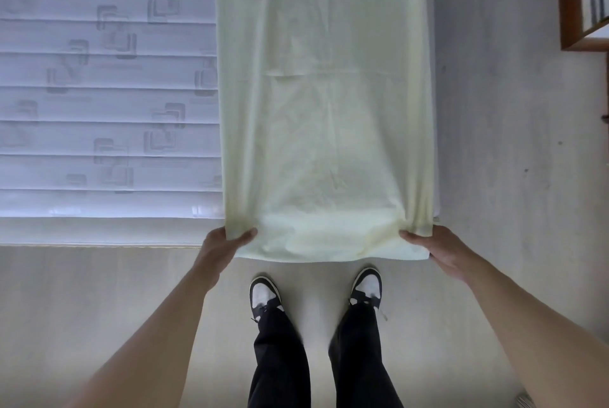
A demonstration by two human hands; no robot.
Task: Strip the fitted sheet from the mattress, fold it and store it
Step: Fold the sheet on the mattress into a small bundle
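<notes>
The pale yellow fitted sheet (324,94) lies folded into a long strip along the right side of the bare white quilted mattress (105,88). Its near end hangs over the mattress's front edge. My left hand (224,244) grips the near left corner of the strip, thumb on top. My right hand (431,246) grips the near right corner in the same way. The far end of the sheet runs out of the top of the view.
I stand at the mattress's front edge on a pale wood floor (514,144), my black and white shoes (263,292) just below the sheet's hanging end. A brown wooden frame (571,12) stands at the upper right.
</notes>
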